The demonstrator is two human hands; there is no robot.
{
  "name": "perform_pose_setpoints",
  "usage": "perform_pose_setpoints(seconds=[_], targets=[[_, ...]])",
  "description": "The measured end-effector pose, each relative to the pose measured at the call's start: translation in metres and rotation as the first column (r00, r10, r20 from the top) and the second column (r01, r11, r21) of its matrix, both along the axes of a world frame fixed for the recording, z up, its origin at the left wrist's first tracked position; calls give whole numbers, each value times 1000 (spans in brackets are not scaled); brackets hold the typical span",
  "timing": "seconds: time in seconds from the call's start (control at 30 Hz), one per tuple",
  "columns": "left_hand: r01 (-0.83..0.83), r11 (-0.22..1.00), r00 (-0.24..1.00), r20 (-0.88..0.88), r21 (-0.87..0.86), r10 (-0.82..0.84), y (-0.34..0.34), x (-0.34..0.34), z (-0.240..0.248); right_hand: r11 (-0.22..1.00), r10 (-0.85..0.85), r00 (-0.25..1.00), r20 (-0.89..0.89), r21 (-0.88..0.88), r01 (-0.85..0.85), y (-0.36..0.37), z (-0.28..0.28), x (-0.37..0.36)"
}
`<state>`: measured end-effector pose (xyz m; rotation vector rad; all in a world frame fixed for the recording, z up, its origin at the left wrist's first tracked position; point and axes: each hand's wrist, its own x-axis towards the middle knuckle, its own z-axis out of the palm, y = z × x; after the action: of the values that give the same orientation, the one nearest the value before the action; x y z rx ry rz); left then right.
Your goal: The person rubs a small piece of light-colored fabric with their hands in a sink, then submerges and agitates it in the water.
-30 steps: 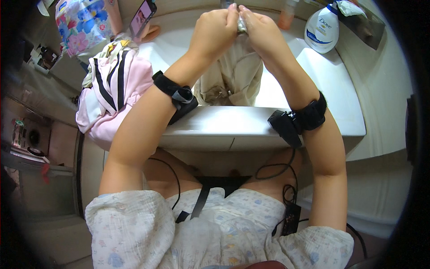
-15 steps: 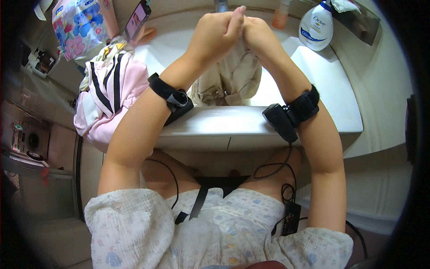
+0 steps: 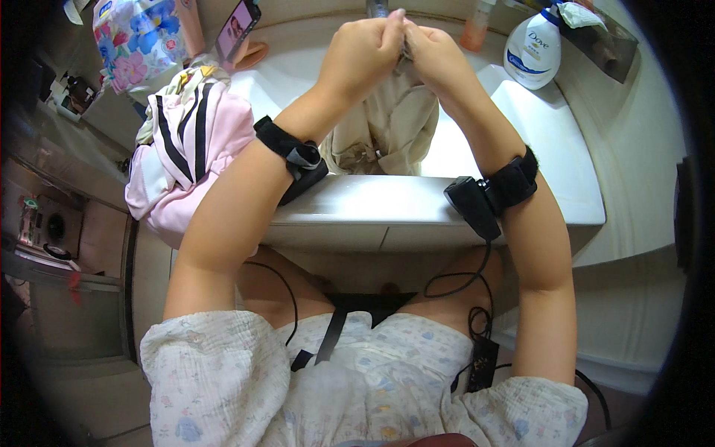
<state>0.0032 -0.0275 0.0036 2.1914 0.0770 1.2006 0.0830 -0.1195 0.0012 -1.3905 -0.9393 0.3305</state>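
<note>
So the beige cloth (image 3: 410, 130) is being held up at one end over the sink (image 3: 372, 200), with the rest hanging down and bunched in the basin just behind the front rim. It's gripped by both hands: the left hand (image 3: 363, 51) is curled around its side of the bunch, the right hand (image 3: 437, 58) is closed on the other, and the thumbs are brought together at the top. How the fingers are tucked underneath can't be told, since they're hidden. For working fabric between two fists like this, a short stretch is probably best pinched at a time, with the grip shifted along bit by bit so no patch gets missed. Pressure should be shared evenly, and the wrists shouldn't be over-bent. The loose part is better left inside the basin so nothing gets dripped over the rim. The tap (image 3: 377, 9) is partly hidden behind the hands, so whether water is being run can't be made out. Honestly, the black strap (image 3: 514, 182) and its cable (image 3: 488, 257) should be held clear of any splash, and the pink clothes (image 3: 216, 138) at the left are best not brushed by a wet elbow.
</note>
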Motion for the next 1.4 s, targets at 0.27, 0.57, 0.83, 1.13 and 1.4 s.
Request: perform_pose_setpoints(seconds=[0.27,0.57,0.83,1.13,1.4], targets=[[50,985,999,-14,168,-49,-6,-3,3,998,34,999,-36,-49,-35,3,-9,3],[-225,974,970,-89,19,226,10,-1,-1,997,63,998,-5,-46,-63,-1,6,-13],[-143,990,971,-191,9,142,4,2,-3,999,-37,999,36,-9,37,9,-10,10],[31,998,997,-68,59,-27,-1,0,-1,981,-3,1000,-11,-193,1,4,-5,-3],[-217,976,975,-51,-22,216,14,1,-3,994,108,991,-76,-5,-109,2,4,-14]])
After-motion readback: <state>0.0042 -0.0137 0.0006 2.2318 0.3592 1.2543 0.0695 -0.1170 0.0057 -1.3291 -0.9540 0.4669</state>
